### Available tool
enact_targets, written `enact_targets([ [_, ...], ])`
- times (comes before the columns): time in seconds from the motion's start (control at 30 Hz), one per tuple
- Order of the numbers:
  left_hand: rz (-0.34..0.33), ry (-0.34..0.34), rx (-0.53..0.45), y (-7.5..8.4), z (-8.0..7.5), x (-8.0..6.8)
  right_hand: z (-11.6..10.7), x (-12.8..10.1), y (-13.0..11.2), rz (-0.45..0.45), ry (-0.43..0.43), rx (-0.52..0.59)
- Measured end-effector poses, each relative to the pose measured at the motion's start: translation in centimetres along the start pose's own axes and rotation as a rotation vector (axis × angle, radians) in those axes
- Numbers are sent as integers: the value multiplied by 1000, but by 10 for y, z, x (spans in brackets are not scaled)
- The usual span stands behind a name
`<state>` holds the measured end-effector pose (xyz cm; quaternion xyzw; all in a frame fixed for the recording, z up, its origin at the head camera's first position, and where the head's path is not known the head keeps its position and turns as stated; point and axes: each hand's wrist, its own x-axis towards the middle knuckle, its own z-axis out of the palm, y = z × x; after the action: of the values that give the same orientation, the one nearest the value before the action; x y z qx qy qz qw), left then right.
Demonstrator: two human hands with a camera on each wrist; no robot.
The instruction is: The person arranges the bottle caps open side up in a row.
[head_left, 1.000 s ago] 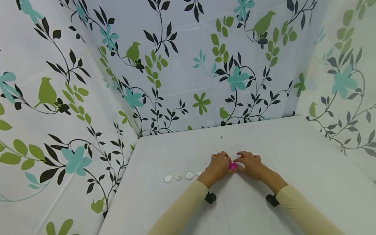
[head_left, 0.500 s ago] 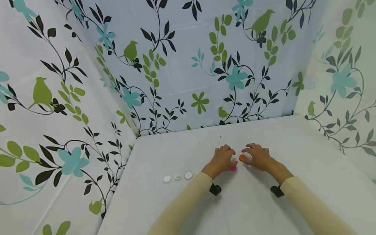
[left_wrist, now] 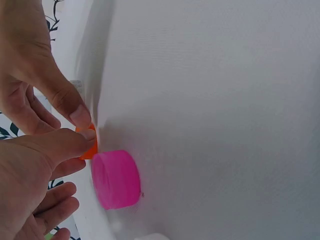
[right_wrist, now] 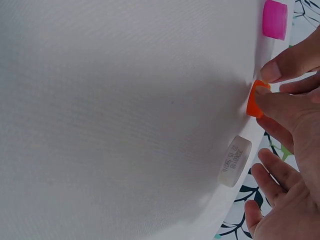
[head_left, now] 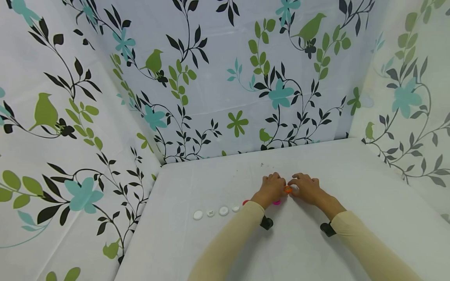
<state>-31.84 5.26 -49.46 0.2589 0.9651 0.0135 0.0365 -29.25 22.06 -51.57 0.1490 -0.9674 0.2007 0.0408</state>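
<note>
Pinched orange cap [head_left: 288, 189] between left hand [head_left: 272, 189] and right hand [head_left: 306, 189], just beside pink cap [left_wrist: 116, 179]; could have slipped, knocking it away.

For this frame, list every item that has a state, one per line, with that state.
Orange cap: pinched between fingertips of both hands, just above the table.
Pink cap: resting on the table, not held.
White cap with printed code: lying on the table, untouched.
Row of white caps: lying flat, untouched.
Left hand: pinches the orange cap.
Right hand: pinches the orange cap.
</note>
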Motion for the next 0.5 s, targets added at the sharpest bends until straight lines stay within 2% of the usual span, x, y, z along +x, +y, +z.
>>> enact_targets([
  [0.17,18,17,72,3,5,6,0,1,0,10,-7,-14],
  [0.5,33,44,111,4,7,7,3,0,-1,-1,15,-14],
])
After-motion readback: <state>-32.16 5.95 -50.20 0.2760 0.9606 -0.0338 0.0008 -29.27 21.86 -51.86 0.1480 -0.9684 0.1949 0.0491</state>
